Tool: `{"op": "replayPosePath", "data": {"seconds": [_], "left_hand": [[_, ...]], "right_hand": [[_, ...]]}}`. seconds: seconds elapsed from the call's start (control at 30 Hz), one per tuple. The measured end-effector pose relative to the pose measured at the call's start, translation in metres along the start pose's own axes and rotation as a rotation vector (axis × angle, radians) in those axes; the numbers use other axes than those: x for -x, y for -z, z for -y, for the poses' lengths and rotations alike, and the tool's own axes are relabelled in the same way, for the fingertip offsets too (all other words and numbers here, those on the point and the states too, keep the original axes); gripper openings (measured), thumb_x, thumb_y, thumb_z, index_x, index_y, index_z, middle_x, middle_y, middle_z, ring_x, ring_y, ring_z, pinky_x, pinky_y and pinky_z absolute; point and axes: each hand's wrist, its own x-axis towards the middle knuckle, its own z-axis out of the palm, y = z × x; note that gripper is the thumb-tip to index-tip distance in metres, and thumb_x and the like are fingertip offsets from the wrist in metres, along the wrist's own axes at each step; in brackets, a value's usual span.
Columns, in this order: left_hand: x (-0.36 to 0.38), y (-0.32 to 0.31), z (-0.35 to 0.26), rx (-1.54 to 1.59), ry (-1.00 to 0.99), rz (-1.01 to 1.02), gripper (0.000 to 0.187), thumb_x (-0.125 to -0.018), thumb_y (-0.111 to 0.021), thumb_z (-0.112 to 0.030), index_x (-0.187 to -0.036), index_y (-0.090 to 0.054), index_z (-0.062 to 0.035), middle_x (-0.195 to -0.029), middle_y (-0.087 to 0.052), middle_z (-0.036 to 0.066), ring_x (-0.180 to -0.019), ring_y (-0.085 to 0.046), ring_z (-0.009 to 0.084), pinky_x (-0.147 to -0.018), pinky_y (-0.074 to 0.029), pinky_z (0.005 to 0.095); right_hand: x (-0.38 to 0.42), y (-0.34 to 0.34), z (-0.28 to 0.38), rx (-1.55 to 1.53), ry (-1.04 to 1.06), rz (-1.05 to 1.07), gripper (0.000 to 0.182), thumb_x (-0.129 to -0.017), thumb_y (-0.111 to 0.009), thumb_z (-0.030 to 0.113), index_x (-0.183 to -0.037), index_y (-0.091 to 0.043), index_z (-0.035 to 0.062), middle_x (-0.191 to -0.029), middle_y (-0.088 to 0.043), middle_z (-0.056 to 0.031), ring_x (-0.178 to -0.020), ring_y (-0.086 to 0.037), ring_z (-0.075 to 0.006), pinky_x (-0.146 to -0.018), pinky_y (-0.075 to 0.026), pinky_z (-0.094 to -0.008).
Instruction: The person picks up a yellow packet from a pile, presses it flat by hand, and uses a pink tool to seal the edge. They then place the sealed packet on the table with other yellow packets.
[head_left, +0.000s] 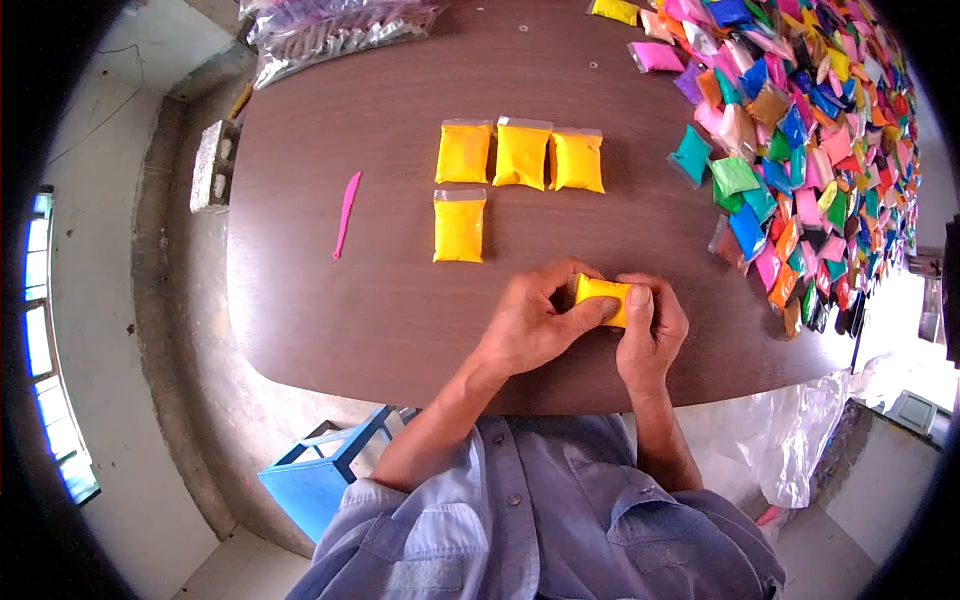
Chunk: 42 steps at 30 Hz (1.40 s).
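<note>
Near the table's front edge, a small yellow packet [603, 291] is held between both hands. My left hand [540, 318] grips its left side, with the thumb pressed on top. On its right side, my right hand [652, 325] has its fingers curled round and its thumb on the packet. Beyond them lie a single yellow packet [459, 228] and, above it, a row of three: left [464, 153], middle [521, 154] and right [577, 161]. A pink plastic tool [347, 215] rests farther left.
A large pile of colourful packets [800, 150] covers the right side of the brown table [330, 320]. Clear plastic bags [335, 35] lie at the back left. A blue stool [315, 480] stands below the front left edge. Clear plastic sheeting [795, 440] hangs at the front right.
</note>
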Motion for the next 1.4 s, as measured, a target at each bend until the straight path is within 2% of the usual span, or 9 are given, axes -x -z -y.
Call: {"op": "replayPosePath", "data": {"seconds": [0.13,0.67,0.77,0.87,0.93,1.07,1.13,1.23,1.4], "left_hand": [[0.002,-0.004,0.011,0.153,-0.073,-0.053,0.028,-0.091,-0.082,-0.020,-0.111,-0.072,-0.0028,-0.086,-0.068,-0.002,-0.074,-0.057,0.0044,-0.064,-0.047,0.0234],[-0.001,-0.001,0.009,0.019,-0.083,0.017,0.024,-0.096,-0.078,-0.019,-0.112,-0.071,-0.0027,-0.088,-0.068,-0.002,-0.075,-0.057,0.0037,-0.065,-0.048,0.0230],[-0.002,-0.002,0.008,0.098,-0.086,-0.016,0.027,-0.092,-0.083,-0.022,-0.107,-0.072,-0.0015,-0.084,-0.069,0.006,-0.071,-0.057,0.0088,-0.063,-0.048,0.0268],[-0.002,0.002,0.000,0.044,-0.026,0.036,0.027,-0.093,-0.081,-0.020,-0.109,-0.072,-0.0012,-0.086,-0.070,0.005,-0.075,-0.058,0.0081,-0.066,-0.050,0.0254],[-0.003,0.003,-0.003,0.043,0.023,0.094,0.028,-0.098,-0.077,-0.022,-0.116,-0.069,-0.0024,-0.092,-0.069,-0.002,-0.077,-0.059,0.0030,-0.069,-0.049,0.0211],[-0.005,0.002,0.000,0.030,0.041,0.089,0.028,-0.099,-0.075,-0.022,-0.118,-0.069,-0.0016,-0.094,-0.069,-0.001,-0.079,-0.059,0.0035,-0.070,-0.050,0.0212],[-0.005,0.001,0.009,0.023,-0.083,0.048,0.027,-0.101,-0.073,-0.022,-0.118,-0.068,-0.0012,-0.095,-0.070,0.000,-0.083,-0.060,0.0045,-0.071,-0.051,0.0217],[-0.005,-0.002,0.009,0.144,-0.003,0.002,0.026,-0.100,-0.074,-0.021,-0.113,-0.070,0.0010,-0.092,-0.072,0.006,-0.079,-0.063,0.0091,-0.070,-0.053,0.0260],[-0.003,-0.002,0.013,0.089,-0.036,0.011,0.028,-0.100,-0.074,-0.024,-0.114,-0.070,0.0001,-0.095,-0.071,0.003,-0.084,-0.064,0.0083,-0.073,-0.053,0.0247]], "right_hand": [[-0.001,-0.003,0.009,-0.068,-0.001,0.063,0.026,-0.105,-0.062,0.025,-0.105,-0.070,-0.0004,-0.090,-0.068,-0.0031,-0.082,-0.060,-0.0085,-0.073,-0.049,-0.0249],[-0.003,0.004,0.011,-0.070,-0.006,0.149,0.022,-0.103,-0.063,0.019,-0.112,-0.069,-0.0006,-0.093,-0.066,-0.0024,-0.078,-0.058,-0.0062,-0.069,-0.048,-0.0224],[-0.004,0.005,0.002,-0.072,0.052,0.169,0.021,-0.103,-0.062,0.017,-0.112,-0.068,-0.0010,-0.093,-0.065,-0.0020,-0.078,-0.059,-0.0060,-0.069,-0.048,-0.0215],[-0.002,0.011,0.002,-0.186,-0.051,0.182,0.019,-0.103,-0.062,0.016,-0.111,-0.067,-0.0011,-0.094,-0.065,-0.0023,-0.081,-0.059,-0.0060,-0.070,-0.049,-0.0211],[-0.001,0.010,-0.002,-0.206,-0.074,0.160,0.018,-0.103,-0.062,0.015,-0.111,-0.067,-0.0009,-0.095,-0.065,-0.0026,-0.082,-0.059,-0.0060,-0.071,-0.049,-0.0213],[-0.002,0.007,0.002,-0.183,-0.075,0.141,0.018,-0.102,-0.063,0.014,-0.111,-0.067,-0.0008,-0.097,-0.065,-0.0035,-0.084,-0.059,-0.0062,-0.072,-0.049,-0.0222],[-0.004,0.007,0.006,-0.179,-0.082,0.147,0.018,-0.102,-0.064,0.015,-0.111,-0.067,-0.0010,-0.097,-0.065,-0.0039,-0.084,-0.059,-0.0064,-0.072,-0.049,-0.0228],[-0.006,0.007,0.010,-0.146,-0.083,0.168,0.019,-0.101,-0.065,0.015,-0.110,-0.066,-0.0014,-0.097,-0.065,-0.0048,-0.083,-0.059,-0.0070,-0.071,-0.049,-0.0238],[-0.004,0.008,0.008,-0.110,-0.109,0.176,0.018,-0.101,-0.065,0.016,-0.108,-0.067,-0.0014,-0.096,-0.065,-0.0059,-0.083,-0.059,-0.0084,-0.071,-0.048,-0.0242]]}}
